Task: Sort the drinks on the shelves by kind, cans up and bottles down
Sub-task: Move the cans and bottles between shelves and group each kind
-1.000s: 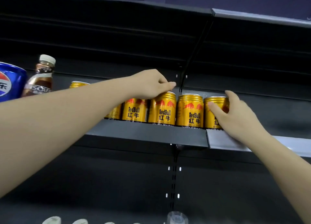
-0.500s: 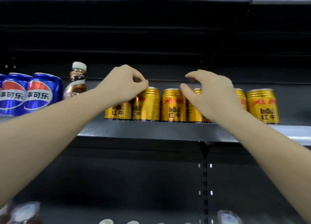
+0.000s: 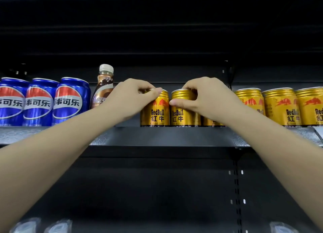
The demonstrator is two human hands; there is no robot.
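Note:
On the upper shelf [image 3: 166, 136] stands a row of gold Red Bull cans. My left hand [image 3: 132, 98] grips the top of one gold can [image 3: 157, 110], thumb on its front rim. My right hand [image 3: 201, 98] grips the top of the gold can beside it [image 3: 181, 113], thumb across its front. More gold cans [image 3: 279, 106] stand to the right. Left of my hands a brown coffee bottle [image 3: 104, 84] with a white cap stands among the cans, partly hidden by my left hand. Three blue Pepsi cans [image 3: 42, 101] stand at the far left.
A black back panel and an upright with slots [image 3: 236, 180] lie below the shelf. Blurred bottle tops [image 3: 57, 225] show on the lower shelf at the bottom edge. Another shelf overhangs above.
The view has shifted left, bringing the Pepsi cans into sight. Both hands came together and closed on the tops of two neighbouring gold cans; the right hand was hovering open before.

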